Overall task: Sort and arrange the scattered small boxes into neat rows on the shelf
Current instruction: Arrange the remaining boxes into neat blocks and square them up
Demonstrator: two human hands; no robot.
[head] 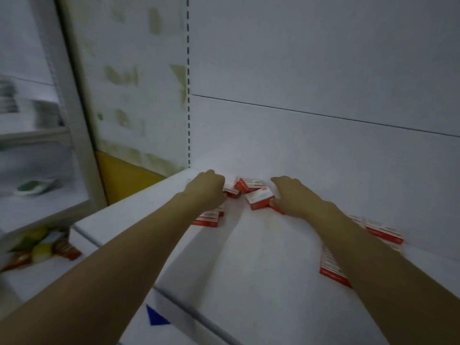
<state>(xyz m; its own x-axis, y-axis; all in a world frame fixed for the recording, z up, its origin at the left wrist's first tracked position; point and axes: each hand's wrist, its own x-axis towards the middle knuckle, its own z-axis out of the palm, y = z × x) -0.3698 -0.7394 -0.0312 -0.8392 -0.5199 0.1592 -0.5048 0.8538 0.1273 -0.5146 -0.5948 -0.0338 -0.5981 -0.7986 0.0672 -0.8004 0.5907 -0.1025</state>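
From the head camera we see both our arms stretched to the back corner of the white shelf (pixel 261 257), where small red-and-white boxes (pixel 258 198) lie scattered and tilted between our hands, with more under each forearm and one box (pixel 384 232) against the back panel on the right. Our left hand (pixel 206 190) is curled over a box (pixel 231 191) at the pile's left edge, though we cannot tell whether it grips it, while our right hand (pixel 293 197) lies with fingers (pixel 280 181) loosely spread, its palm touching the right-hand boxes, holding nothing we can make out
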